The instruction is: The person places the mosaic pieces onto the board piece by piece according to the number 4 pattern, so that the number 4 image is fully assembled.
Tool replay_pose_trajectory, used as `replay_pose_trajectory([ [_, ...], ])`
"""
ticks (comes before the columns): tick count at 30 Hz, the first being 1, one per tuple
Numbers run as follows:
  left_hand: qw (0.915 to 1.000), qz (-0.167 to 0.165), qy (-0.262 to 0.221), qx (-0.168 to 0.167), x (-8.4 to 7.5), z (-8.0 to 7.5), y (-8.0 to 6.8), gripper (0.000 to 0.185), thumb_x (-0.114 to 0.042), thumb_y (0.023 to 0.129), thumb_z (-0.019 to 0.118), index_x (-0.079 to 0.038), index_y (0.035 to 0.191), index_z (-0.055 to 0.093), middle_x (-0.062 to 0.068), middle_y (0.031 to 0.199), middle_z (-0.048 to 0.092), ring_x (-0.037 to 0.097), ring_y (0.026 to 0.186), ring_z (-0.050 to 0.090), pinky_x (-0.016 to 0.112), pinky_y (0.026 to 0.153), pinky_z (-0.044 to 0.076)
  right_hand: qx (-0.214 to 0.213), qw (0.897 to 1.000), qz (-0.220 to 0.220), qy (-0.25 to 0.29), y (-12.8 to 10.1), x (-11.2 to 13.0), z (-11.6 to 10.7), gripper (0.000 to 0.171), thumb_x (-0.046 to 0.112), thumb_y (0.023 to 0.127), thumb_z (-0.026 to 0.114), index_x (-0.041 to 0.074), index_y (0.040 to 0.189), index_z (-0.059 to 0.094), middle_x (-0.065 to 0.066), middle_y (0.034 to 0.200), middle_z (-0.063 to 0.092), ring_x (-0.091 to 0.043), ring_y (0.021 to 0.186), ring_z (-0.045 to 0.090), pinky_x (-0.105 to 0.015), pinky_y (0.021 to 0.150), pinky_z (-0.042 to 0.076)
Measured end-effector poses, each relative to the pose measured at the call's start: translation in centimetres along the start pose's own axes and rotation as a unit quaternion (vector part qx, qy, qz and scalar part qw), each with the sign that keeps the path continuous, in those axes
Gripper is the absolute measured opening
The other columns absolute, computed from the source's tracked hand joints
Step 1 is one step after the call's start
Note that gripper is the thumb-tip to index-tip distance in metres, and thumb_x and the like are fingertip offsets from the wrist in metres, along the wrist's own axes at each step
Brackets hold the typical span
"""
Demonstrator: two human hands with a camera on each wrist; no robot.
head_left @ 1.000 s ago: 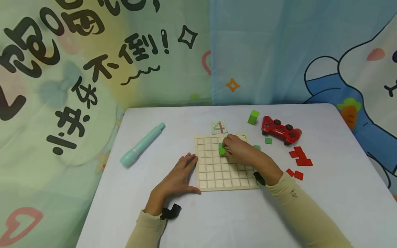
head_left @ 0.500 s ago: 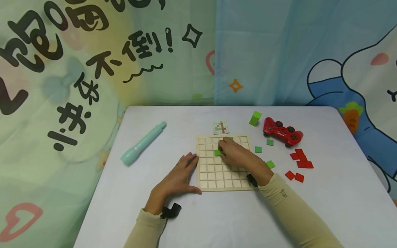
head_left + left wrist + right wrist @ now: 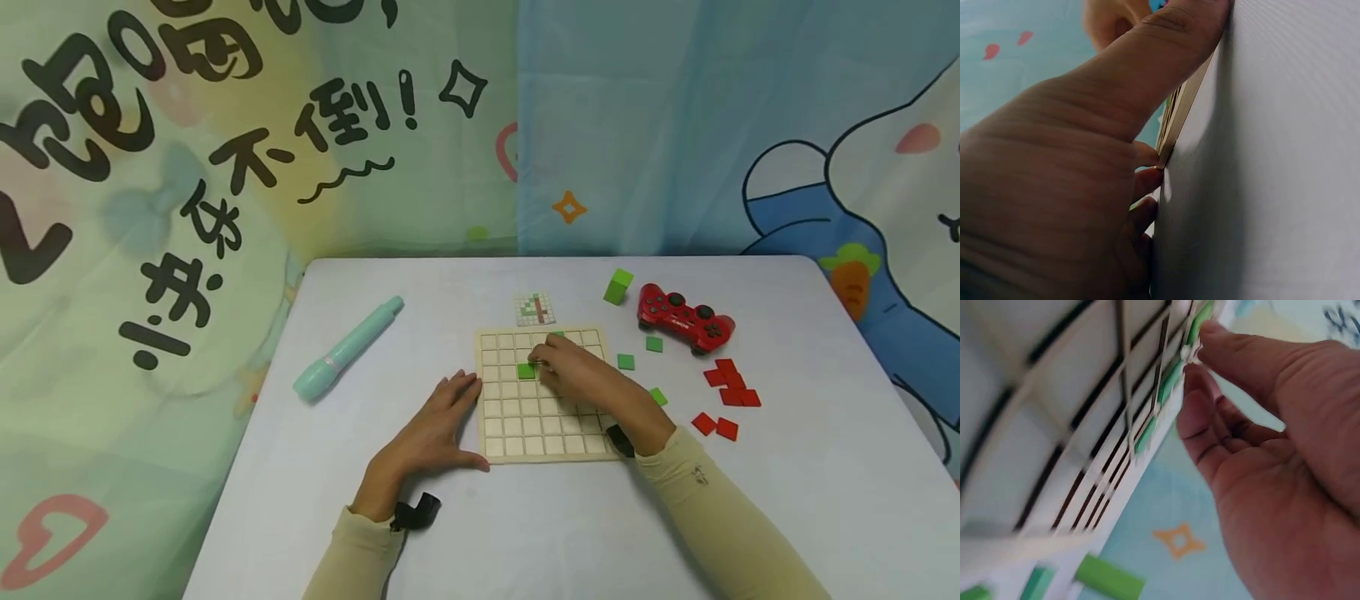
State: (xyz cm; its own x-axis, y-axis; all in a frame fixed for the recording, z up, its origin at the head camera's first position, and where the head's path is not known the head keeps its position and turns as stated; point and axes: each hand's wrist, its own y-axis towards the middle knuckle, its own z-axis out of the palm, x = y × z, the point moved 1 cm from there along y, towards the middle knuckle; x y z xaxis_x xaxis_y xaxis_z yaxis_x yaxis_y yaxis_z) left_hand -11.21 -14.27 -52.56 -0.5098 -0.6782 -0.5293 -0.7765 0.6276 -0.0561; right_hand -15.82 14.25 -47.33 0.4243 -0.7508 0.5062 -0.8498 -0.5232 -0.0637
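My left hand (image 3: 427, 429) rests on the white table with its fingers along the left edge of a pale wooden grid board (image 3: 517, 425); its thumb lies at the front left corner. Over the upper middle of the board is my right hand (image 3: 581, 375), thumb and bent forefinger close together. Just beside those fingertips a bright green square tile (image 3: 527, 371) lies in the grid. In the right wrist view the thumb tip touches a green tile (image 3: 1200, 324), and more green tiles (image 3: 1171, 381) sit in a row below it. Nothing shows between the fingers.
Behind the board lies a small pattern card (image 3: 534, 309). To the right are loose green tiles (image 3: 626, 362), several red tiles (image 3: 739, 397), a green block (image 3: 618, 286) and a red game controller (image 3: 684, 319). A mint-coloured tube (image 3: 348, 348) lies at the left.
My right hand has moved left over the board, then slightly back right. The bright green tile beside its fingers sits farther left than a second ago. My left hand stays put.
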Motion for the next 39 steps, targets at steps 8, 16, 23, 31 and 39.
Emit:
replay_pose_trajectory([
  [8,0.9999,-0.007,0.009,0.008,0.1,0.3,0.1,0.132,-0.055,0.07,0.097,-0.003,0.169,0.026,0.016,0.177,0.025,0.034,0.168,0.017,0.047,0.141,0.015,-0.099,0.983,0.139,0.064,-7.6,-4.1,-3.4,0.025,0.008,0.106,0.063,0.01,0.13,0.069,-0.009,0.12,0.068,-0.023,0.1,0.061,-0.031,0.08,0.055],
  [16,0.9998,-0.02,0.002,0.007,0.2,-0.1,-0.2,0.132,-0.054,0.07,0.098,-0.005,0.169,0.026,0.014,0.177,0.025,0.032,0.169,0.014,0.046,0.141,0.014,-0.108,0.974,0.187,0.071,-11.9,-7.6,-2.9,0.027,0.007,0.102,0.068,0.01,0.128,0.071,-0.012,0.123,0.07,-0.026,0.105,0.064,-0.025,0.085,0.057],
  [23,0.9997,-0.017,-0.009,0.011,-0.2,0.2,0.0,0.131,-0.052,0.07,0.098,-0.005,0.169,0.026,0.015,0.176,0.026,0.033,0.169,0.014,0.049,0.141,0.015,-0.06,0.975,0.199,0.082,-13.3,-9.3,-1.8,0.039,0.009,0.098,0.073,0.006,0.137,0.065,-0.015,0.129,0.062,-0.026,0.11,0.058,-0.026,0.087,0.056],
  [31,1.0,-0.008,-0.005,0.001,-0.5,0.3,0.1,0.131,-0.051,0.068,0.099,-0.003,0.168,0.029,0.018,0.175,0.029,0.037,0.168,0.018,0.052,0.14,0.018,-0.058,0.972,0.212,0.079,-14.3,-9.8,-1.8,0.041,0.005,0.096,0.074,0.003,0.136,0.064,-0.015,0.123,0.062,-0.026,0.107,0.059,-0.025,0.086,0.058],
  [39,1.0,-0.006,-0.003,-0.001,-0.4,0.2,0.0,0.131,-0.05,0.069,0.099,-0.003,0.168,0.029,0.017,0.175,0.028,0.036,0.168,0.018,0.051,0.14,0.018,-0.067,0.971,0.219,0.064,-14.2,-9.9,-1.9,0.034,0.01,0.095,0.078,0.004,0.127,0.068,-0.012,0.112,0.064,-0.024,0.099,0.061,-0.024,0.078,0.056],
])
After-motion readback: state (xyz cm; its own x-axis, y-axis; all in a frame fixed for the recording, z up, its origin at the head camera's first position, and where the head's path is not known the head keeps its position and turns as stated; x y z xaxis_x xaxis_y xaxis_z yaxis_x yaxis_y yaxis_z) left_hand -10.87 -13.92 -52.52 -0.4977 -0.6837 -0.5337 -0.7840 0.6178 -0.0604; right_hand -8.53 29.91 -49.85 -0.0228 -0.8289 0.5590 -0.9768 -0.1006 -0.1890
